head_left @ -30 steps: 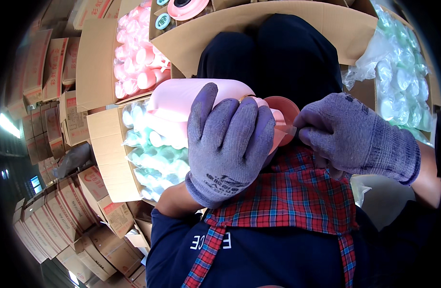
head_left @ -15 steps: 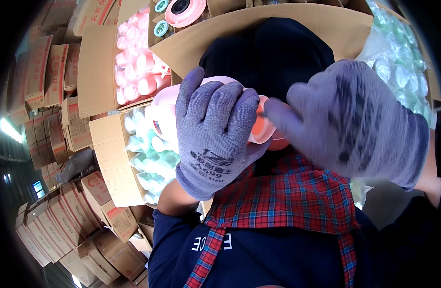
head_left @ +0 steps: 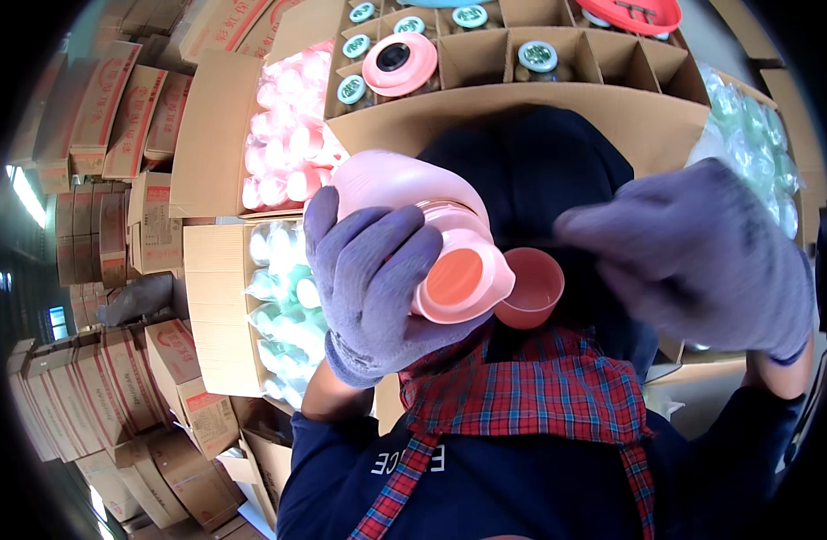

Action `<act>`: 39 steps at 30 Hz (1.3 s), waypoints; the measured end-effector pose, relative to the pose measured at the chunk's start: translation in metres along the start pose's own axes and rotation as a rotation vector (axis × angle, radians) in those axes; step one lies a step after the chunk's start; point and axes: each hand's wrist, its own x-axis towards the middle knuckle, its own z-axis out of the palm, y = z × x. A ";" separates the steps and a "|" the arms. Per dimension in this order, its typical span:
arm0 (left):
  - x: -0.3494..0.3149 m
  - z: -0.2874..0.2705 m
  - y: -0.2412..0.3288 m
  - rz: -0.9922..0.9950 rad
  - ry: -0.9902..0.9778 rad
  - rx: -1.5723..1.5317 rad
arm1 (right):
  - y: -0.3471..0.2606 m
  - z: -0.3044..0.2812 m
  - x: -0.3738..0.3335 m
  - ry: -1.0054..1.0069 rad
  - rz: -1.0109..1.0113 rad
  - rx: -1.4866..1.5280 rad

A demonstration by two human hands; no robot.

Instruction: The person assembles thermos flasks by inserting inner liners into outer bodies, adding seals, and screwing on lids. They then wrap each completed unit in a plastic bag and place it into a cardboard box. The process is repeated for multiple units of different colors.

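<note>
My left hand [head_left: 377,279], in a grey-purple knit glove, is wrapped round the neck of a pink thermos jug [head_left: 404,184]. The jug lies tilted above my lap, its pink spout collar [head_left: 476,288] turned toward me with an orange-pink round inside. Just right of the spout, a pink cup [head_left: 532,288] rests at my lap, open side up. Apart from the jug, my gloved right hand [head_left: 701,256] hangs in the air to the right. Motion blurs its fingers, and whether they hold anything does not show.
Ahead stands a divided carton [head_left: 521,99] with several green-topped flasks and a pink round-topped piece [head_left: 400,63]. Boxes of pink cups [head_left: 287,135] and bagged pale-green parts [head_left: 287,306] sit at left, more bagged parts [head_left: 746,126] at right. Stacked cartons [head_left: 98,387] line the far left.
My right hand has drawn away from the jug's spout to the right. The spout has turned more toward me, and the pink cup shows more fully. The view has shifted, revealing more of the carton.
</note>
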 end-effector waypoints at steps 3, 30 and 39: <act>-0.003 -0.005 -0.005 0.003 -0.001 -0.016 | 0.032 -0.009 -0.013 0.244 0.246 0.079; -0.092 -0.022 -0.087 -0.896 0.588 -0.759 | 0.167 0.043 0.071 0.694 0.096 -0.004; -0.139 -0.015 -0.140 -0.763 0.493 -0.500 | 0.030 0.161 -0.047 0.103 0.120 -0.165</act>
